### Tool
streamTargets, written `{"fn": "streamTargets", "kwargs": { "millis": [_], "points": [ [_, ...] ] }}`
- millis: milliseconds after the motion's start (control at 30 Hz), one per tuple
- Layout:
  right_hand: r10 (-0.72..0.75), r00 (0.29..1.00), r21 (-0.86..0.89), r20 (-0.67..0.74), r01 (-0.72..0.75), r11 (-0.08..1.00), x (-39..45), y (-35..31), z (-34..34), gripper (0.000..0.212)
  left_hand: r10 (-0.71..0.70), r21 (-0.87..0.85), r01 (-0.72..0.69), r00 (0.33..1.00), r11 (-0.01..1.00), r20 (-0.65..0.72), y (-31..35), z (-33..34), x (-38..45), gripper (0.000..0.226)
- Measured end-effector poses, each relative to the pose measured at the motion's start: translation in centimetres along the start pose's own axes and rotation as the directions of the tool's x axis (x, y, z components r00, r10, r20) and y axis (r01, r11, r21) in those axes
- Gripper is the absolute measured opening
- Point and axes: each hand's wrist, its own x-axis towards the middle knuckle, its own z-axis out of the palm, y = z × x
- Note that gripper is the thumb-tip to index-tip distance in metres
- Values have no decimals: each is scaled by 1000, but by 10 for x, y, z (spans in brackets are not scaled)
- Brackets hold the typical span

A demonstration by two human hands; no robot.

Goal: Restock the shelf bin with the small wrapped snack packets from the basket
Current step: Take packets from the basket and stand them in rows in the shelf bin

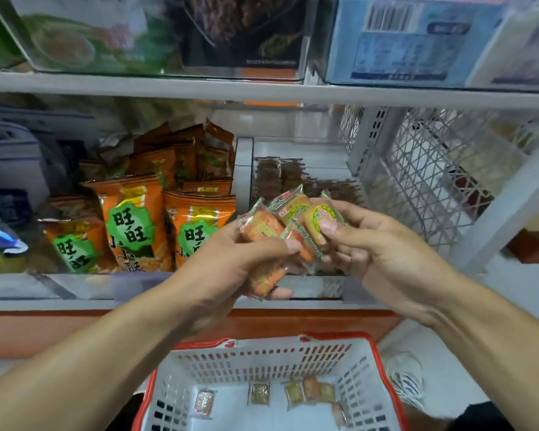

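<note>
Both forearms reach up from the lower corners, meeting before the clear plastic shelf bin [305,286]. The left hand [231,259], palm turned inward, clutches a fan of small clear-wrapped orange snack packets [269,228]. The right hand [377,244] pinches one yellow-labelled packet [319,219] by thumb and fingers. Further packets lie on the floor of the red-rimmed white plastic basket [262,356] below.

A white metal shelving unit [262,94] fills the upper two thirds of the frame, its boards running across at a slight tilt. At the right, a perforated upright [367,141] stands beside a white wire-mesh side panel [433,175], with an orange-brown base strip [44,331] low at the left under the bottom board. Pale floor [442,353] shows at the lower right, and the light is even and soft, the upper shelf blurred.
</note>
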Motion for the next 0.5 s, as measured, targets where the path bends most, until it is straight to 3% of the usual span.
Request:
{"fn": "streamTargets", "kwargs": {
  "millis": [167,333,500],
  "points": [
    [3,1000,-32,-9,-4,999,-1,4,4,43,0,44,0,1000,999,-3,0,6,-8,50],
    [7,1000,-19,-10,-7,1000,-3,3,5,46,26,-14,-27,999,1000,-37,2,4,-11,25],
    [4,999,-26,-33,-5,1000,-4,3,6,40,23,-1,-23,999,1000,-32,3,2,-13,19]
  ]
}}
